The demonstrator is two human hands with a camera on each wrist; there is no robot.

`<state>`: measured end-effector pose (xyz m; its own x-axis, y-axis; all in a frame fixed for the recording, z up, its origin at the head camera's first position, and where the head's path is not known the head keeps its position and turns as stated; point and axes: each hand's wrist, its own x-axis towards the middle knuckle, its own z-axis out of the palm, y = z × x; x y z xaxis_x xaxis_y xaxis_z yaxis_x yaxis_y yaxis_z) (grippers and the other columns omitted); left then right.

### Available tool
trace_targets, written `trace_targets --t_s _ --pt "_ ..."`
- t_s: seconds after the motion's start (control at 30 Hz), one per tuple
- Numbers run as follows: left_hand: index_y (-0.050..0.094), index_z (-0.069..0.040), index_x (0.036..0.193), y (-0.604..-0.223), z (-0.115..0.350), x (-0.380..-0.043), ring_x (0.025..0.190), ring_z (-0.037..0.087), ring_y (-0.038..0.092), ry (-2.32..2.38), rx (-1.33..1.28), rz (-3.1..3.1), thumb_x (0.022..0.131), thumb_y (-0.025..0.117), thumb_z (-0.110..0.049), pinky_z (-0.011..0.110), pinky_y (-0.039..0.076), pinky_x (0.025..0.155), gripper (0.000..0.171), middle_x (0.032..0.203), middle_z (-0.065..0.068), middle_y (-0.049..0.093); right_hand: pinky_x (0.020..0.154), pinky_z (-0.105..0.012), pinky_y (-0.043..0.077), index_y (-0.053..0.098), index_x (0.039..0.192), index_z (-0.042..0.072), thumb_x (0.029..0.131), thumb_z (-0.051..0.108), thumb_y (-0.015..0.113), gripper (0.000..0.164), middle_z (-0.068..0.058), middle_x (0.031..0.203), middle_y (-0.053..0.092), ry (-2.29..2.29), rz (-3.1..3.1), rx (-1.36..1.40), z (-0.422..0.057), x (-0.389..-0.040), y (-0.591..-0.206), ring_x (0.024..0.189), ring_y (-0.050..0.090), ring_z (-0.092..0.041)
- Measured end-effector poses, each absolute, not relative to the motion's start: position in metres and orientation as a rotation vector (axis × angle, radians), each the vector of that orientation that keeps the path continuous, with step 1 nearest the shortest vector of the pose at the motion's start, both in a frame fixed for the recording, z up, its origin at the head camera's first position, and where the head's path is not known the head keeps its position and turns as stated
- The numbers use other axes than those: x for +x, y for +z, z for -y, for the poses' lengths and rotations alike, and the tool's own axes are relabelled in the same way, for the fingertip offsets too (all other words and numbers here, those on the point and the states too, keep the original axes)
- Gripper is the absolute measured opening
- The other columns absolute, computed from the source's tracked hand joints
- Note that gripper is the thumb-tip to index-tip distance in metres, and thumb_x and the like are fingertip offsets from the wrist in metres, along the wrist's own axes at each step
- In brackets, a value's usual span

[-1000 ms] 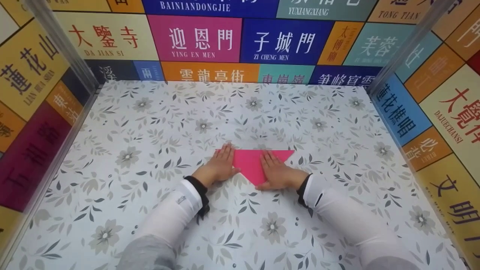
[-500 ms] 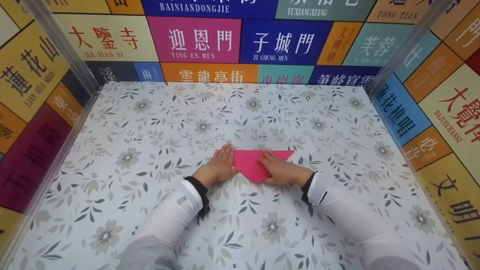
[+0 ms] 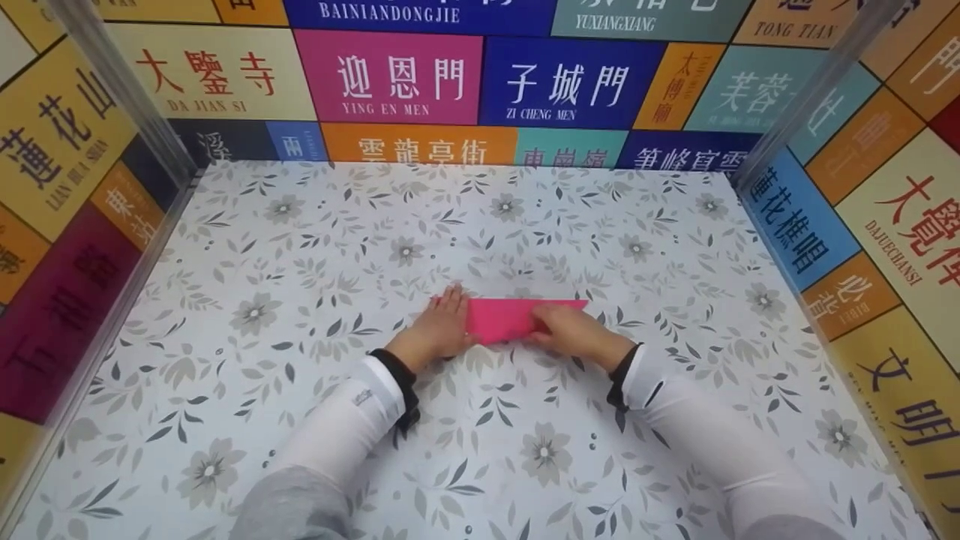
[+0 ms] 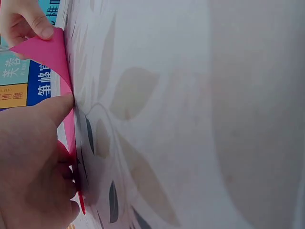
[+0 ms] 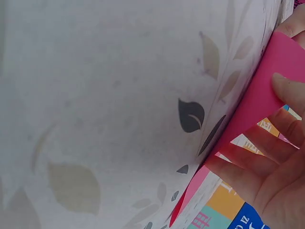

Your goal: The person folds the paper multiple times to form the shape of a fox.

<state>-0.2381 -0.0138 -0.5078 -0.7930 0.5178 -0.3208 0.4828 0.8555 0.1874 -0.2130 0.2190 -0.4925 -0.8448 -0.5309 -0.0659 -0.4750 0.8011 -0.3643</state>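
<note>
A sheet of pink paper (image 3: 496, 319), folded to a triangle, lies mid-table with its straight edge at the far side. Over its left end, the left hand (image 3: 436, 327) presses down with its fingers straight. The right hand (image 3: 576, 331) pinches the paper's near corner and holds it bent up off the table. That raised flap (image 4: 53, 53) curves upward in the left wrist view. In the right wrist view the thumb lies on the pink flap (image 5: 255, 90), with the fingers behind it. Part of the left end is hidden beneath the left hand.
White cloth with a grey leaf and flower print covers the table (image 3: 300, 420). Panels of colourful signs (image 3: 390, 79) stand at the back and both sides. Clear corner posts (image 3: 139, 97) rise at the rear.
The right hand went from lying flat on the paper to pinching its near corner, lifting and curling it up toward the far edge. The left hand stayed in place.
</note>
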Motion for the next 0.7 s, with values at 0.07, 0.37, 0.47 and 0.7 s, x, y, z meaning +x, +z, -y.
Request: trace_targets --t_s 0.07,0.37,0.47,0.7 --pt "0.013 0.005 0.14 -0.509 0.014 -0.239 0.136 0.031 0.003 0.125 0.764 -2.695 0.088 0.041 -0.051 0.042 0.009 0.109 0.082 0.147 0.021 0.004 0.06 -0.026 0.042 0.054 0.078 0.013 0.079 0.022 0.066 0.015 0.004 0.068 0.052 -0.533 -2.82 -0.804 -0.22 -0.214 -0.493 0.064 0.049 -0.012" --pt "0.009 0.002 0.141 -0.518 0.02 -0.242 0.136 0.028 0.0 0.217 0.782 -2.701 0.092 0.037 -0.046 0.043 0.008 0.109 0.075 0.148 0.018 0.002 0.055 -0.024 0.039 0.055 0.077 0.013 0.082 0.023 0.063 0.014 0.005 0.064 0.05 -0.568 -2.813 -0.793 -0.224 -0.215 -0.497 0.059 0.047 -0.01" --pt "0.008 0.002 0.141 -0.518 0.02 -0.242 0.136 0.029 0.0 0.234 0.789 -2.695 0.092 0.035 -0.045 0.043 0.008 0.109 0.073 0.148 0.018 0.001 0.054 -0.026 0.039 0.056 0.075 0.013 0.083 0.024 0.061 0.015 0.004 0.062 0.049 -0.582 -2.821 -0.733 -0.224 -0.214 -0.496 0.058 0.047 -0.011" --pt "0.006 0.0 0.142 -0.519 0.021 -0.242 0.136 0.028 -0.002 0.223 0.793 -2.688 0.093 0.033 -0.045 0.042 0.007 0.109 0.072 0.149 0.016 -0.001 0.058 -0.028 0.041 0.057 0.075 0.012 0.084 0.026 0.06 0.017 0.001 0.069 0.052 -0.533 -2.886 -0.626 -0.221 -0.214 -0.496 0.063 0.048 -0.014"
